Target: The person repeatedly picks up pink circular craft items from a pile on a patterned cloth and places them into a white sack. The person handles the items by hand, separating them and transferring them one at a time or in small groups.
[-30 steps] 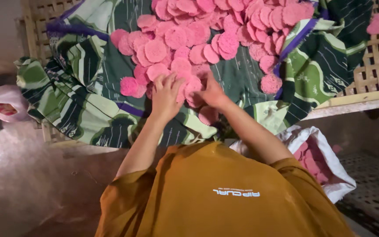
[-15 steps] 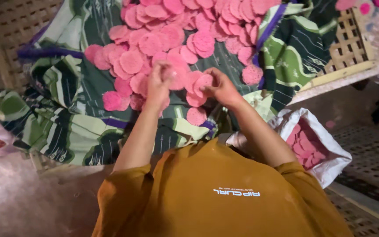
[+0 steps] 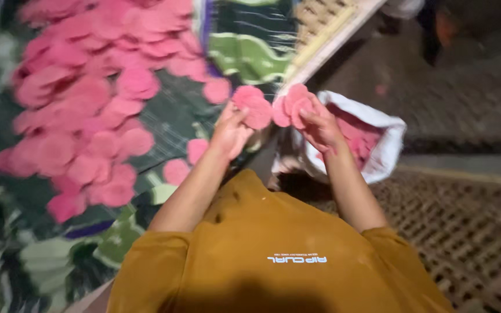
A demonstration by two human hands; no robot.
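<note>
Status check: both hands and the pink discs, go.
Left hand holds round pink discs. Right hand holds more, above open white sack. Nothing between hands and sack.

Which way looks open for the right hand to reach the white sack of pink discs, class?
Probably yes. The right hand, holding a few pink discs, hangs just over the open mouth of the white sack. Nothing lies between them, and the left hand is off to the side.
</note>
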